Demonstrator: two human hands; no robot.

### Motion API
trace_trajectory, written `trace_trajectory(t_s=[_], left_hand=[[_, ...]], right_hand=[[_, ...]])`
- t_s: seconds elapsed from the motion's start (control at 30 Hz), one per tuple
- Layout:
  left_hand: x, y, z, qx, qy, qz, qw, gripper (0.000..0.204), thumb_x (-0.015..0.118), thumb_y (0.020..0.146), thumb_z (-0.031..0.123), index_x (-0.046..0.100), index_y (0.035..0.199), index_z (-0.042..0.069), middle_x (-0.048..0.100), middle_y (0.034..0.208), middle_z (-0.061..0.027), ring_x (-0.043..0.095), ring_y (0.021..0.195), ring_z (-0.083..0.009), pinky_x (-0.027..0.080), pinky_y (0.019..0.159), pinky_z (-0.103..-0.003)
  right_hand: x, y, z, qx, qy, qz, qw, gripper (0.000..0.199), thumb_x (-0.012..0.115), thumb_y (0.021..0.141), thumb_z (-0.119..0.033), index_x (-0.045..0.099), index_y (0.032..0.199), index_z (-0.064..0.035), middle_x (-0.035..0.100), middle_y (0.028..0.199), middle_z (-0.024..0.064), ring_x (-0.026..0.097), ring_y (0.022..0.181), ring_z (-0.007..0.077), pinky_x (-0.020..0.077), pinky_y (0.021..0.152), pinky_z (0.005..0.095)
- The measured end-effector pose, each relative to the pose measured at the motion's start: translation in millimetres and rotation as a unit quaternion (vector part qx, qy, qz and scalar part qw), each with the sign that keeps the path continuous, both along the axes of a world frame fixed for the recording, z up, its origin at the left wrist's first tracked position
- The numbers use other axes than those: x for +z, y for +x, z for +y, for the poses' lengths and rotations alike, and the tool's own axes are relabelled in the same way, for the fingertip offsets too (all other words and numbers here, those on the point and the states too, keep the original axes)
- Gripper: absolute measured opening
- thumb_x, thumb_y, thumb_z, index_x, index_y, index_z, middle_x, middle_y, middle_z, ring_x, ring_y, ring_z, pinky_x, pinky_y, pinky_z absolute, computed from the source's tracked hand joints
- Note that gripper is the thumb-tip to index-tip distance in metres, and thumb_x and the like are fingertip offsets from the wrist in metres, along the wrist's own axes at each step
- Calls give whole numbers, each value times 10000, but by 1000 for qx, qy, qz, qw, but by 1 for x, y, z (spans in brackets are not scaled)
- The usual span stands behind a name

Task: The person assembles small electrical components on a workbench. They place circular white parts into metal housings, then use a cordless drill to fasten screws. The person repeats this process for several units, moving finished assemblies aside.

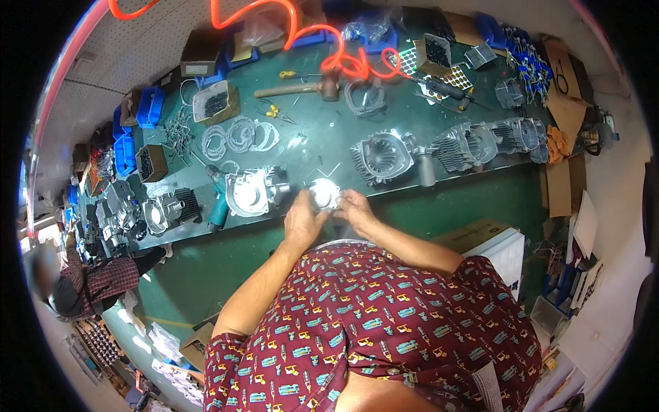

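At the near edge of the bench I hold a round, bright metal cover (324,195) between both hands. My left hand (305,218) grips its left side, and my right hand (354,209) pinches the right rim. Just beyond the cover lies a thin bent wire or hex key (322,173). To the left stands an open cast metal housing (248,192), with a teal power drill (219,204) beside it. Finned metal housings (384,158) and more castings (473,145) line the bench on the right.
On the green bench (312,141) lie gaskets (240,134), a wooden-handled mallet (292,90), pliers (274,112) and a screw-filled box (215,101). An orange coiled hose (343,58) hangs overhead. Blue bins (150,107) stand far left; another person (103,278) is at the left.
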State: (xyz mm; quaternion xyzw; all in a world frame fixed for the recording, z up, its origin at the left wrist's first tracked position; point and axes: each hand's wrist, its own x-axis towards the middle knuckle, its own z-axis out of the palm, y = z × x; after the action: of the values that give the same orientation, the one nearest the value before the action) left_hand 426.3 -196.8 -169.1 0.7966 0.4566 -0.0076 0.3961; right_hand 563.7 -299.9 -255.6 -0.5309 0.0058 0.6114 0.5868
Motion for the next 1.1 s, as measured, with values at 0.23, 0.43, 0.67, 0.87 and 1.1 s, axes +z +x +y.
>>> trace_trajectory(t_s=[0.23, 0.43, 0.67, 0.87, 1.1], left_hand=[[2, 17, 3, -52, 75, 95, 991, 594, 818, 813, 261, 516, 1287, 67, 584, 1159, -209, 655, 1022, -429, 544, 828, -508], [-1, 10, 9, -123, 120, 85, 981, 551, 810, 810, 256, 583, 1290, 109, 592, 1162, -167, 667, 1004, -390, 556, 822, -479], [20, -24, 1, -198, 159, -37, 966, 544, 814, 757, 150, 599, 1254, 101, 579, 1081, -156, 654, 960, -373, 564, 778, -456], [47, -33, -6, -277, 168, -110, 940, 577, 833, 696, 81, 614, 1230, 73, 612, 1142, -145, 651, 1000, -362, 563, 821, -431], [84, -45, -16, -308, 162, -150, 925, 560, 838, 681, 93, 630, 1200, 54, 581, 1018, -136, 656, 896, -349, 562, 744, -426]], right_hand=[[-10, -12, -13, 3, 88, 182, 979, 115, 578, 1019, -69, 584, 1128, -34, 659, 1156, 138, 669, 1060, 262, 558, 979, 456], [7, -3, -26, 32, -34, 33, 998, 183, 575, 961, -9, 596, 1143, -22, 665, 1099, 120, 671, 1006, 228, 588, 871, 387], [96, 8, -32, 60, 96, -584, 804, 408, 652, 799, -29, 629, 1206, -25, 604, 1252, 158, 593, 1139, 299, 502, 952, 402], [105, 37, -1, 304, 255, -575, 716, 354, 718, 846, -81, 684, 1194, -29, 621, 1129, 167, 613, 1094, 347, 503, 946, 407], [138, 46, -4, 364, 160, -335, 854, 312, 594, 965, -228, 703, 1120, 21, 677, 1032, 182, 676, 890, 272, 543, 785, 379]])
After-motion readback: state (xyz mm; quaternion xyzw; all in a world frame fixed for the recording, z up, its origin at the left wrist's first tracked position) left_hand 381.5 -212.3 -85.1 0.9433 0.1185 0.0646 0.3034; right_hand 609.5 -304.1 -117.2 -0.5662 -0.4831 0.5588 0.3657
